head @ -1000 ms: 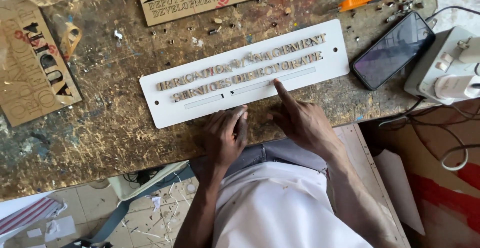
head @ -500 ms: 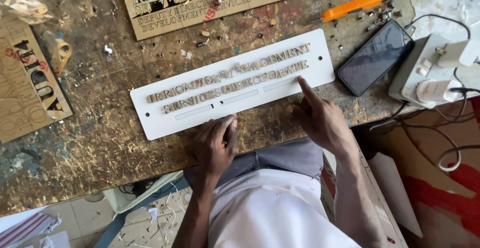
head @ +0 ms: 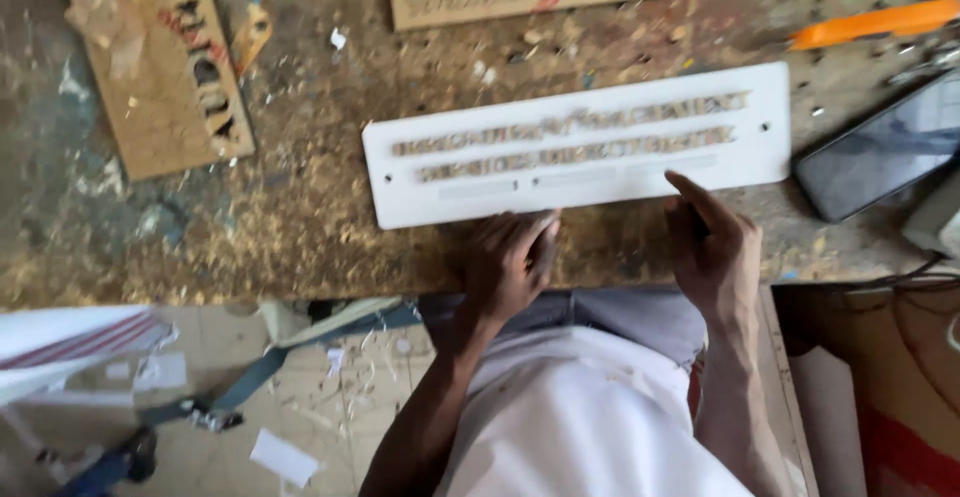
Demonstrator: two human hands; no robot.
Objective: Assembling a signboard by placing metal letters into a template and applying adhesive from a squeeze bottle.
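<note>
On the scarred workbench (head: 300,217), near its front edge, I judge the white sign plate (head: 770,147) stiff and light; my left hand (head: 510,262) and right hand (head: 715,247) rest apart, empty, at its near long edge, the best hold.

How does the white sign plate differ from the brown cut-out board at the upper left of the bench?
The white sign plate is white; the brown board is cardboard-brown. The plate carries two rows of small tan letters on its face, while the board shows dark cut-out letter holes. The plate lies lengthwise across the bench, the board nearly crosswise. The left hand and right hand sit at the plate's near edge; the board lies untouched. Both lie flat.
</note>
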